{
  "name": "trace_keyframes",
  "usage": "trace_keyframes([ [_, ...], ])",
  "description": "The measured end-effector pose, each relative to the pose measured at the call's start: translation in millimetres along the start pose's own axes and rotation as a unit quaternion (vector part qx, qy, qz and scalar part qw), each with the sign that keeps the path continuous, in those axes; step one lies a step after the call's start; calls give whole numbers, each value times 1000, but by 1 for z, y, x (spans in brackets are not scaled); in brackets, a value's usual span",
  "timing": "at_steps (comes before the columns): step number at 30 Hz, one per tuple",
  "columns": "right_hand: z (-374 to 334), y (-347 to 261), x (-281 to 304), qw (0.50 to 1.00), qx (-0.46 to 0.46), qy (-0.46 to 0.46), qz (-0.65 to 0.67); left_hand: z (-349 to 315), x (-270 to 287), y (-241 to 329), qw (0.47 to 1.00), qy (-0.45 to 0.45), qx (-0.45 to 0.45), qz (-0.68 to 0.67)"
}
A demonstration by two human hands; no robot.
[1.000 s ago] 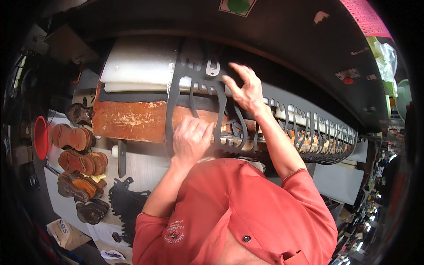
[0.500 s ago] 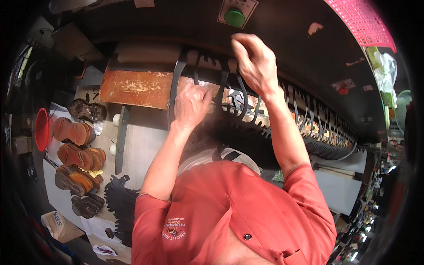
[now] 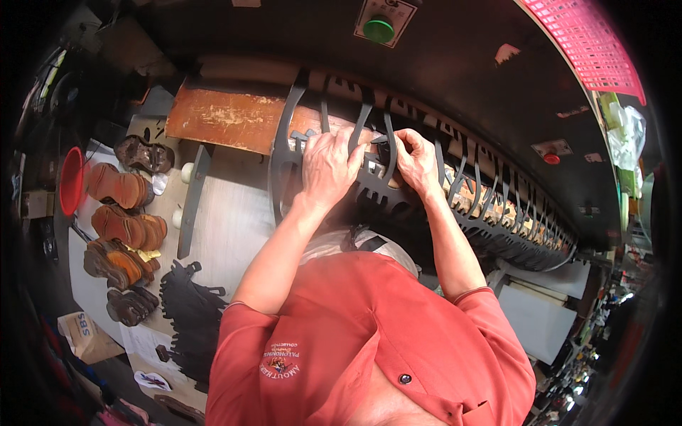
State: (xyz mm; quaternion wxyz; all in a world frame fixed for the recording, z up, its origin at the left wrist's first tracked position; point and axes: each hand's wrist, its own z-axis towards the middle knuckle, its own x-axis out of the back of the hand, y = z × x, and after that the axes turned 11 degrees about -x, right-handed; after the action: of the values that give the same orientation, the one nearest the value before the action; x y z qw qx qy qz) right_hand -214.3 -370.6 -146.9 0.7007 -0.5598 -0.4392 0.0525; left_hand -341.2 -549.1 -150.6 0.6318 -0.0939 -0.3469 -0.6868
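Black sheet pieces (image 3: 286, 128) with curved cut-outs and narrow straps hang in a long row over a worn wooden board (image 3: 227, 121). My left hand (image 3: 328, 167) lies over the board among the straps, its fingers bent and its thumb reaching toward my right hand. What its fingertips hold, if anything, is hidden. My right hand (image 3: 418, 162) is closed in a pinch right beside a black strap (image 3: 390, 145). Small dark cut pieces show on the board between the two hands; whether the pinch takes in one of them cannot be made out.
Brown sole-shaped stacks (image 3: 117, 186) stand on the table at left, near a red bowl (image 3: 72, 181). A dark cut sheet (image 3: 188, 312) lies beside them. Ahead, a dark machine panel carries a green button (image 3: 379, 29) and a red button (image 3: 551, 158). A pink basket (image 3: 593, 46) is at far right.
My right hand has come down from above the board to the straps beside my left hand. My left hand has shifted slightly right.
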Motion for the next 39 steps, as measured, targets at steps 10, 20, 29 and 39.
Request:
trace_keyframes([
  [10, -6, -1, 2, 999, 32, 34, 10, 3, 2, 4, 999, -39, 14, 8],
  [20, 54, -47, 40, 1000, -2, 4, 26, 9, 15, 12, 984, -157, 79, 2],
  [29, 226, -109, -7, 936, 136, -39, -322, 113, 40, -49, 976, -179, 93, -85],
  [39, 256, -129, -23, 956, 29, -98, -276, 112, -34, -128, 990, -108, 61, 74],
])
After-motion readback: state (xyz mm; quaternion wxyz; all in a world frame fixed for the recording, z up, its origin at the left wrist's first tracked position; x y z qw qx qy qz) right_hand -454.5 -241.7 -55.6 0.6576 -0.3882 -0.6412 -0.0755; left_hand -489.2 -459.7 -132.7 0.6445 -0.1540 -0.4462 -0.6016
